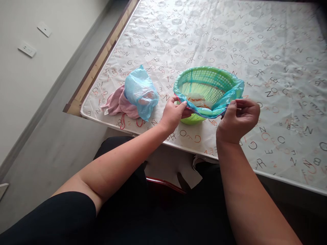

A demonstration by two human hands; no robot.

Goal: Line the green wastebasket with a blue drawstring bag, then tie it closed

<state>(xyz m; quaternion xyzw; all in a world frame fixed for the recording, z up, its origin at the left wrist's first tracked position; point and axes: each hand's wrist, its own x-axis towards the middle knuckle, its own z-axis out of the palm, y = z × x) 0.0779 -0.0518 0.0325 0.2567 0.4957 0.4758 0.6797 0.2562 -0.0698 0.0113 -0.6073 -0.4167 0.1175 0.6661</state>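
Note:
A green plastic basket [194,118] with latticed walls stands on the mattress, lined with a thin blue plastic bag [236,89] folded over its rim. My left hand [174,114] pinches the bag's edge, which has a red strip, at the near left of the rim. At the near right, my right hand [237,119] grips the same edge between thumb and fingers. Between the hands the bag's edge hangs slack across the basket's mouth. Inside lies something pale with orange-red markings [198,99], too unclear to name.
Left of the basket, a crumpled blue plastic bag [141,92] rests on a pink cloth [116,103] with red loops. The letter-patterned mattress [281,68] has a white piped edge and a wooden frame [99,64]. Wall sockets [27,49] are at the left.

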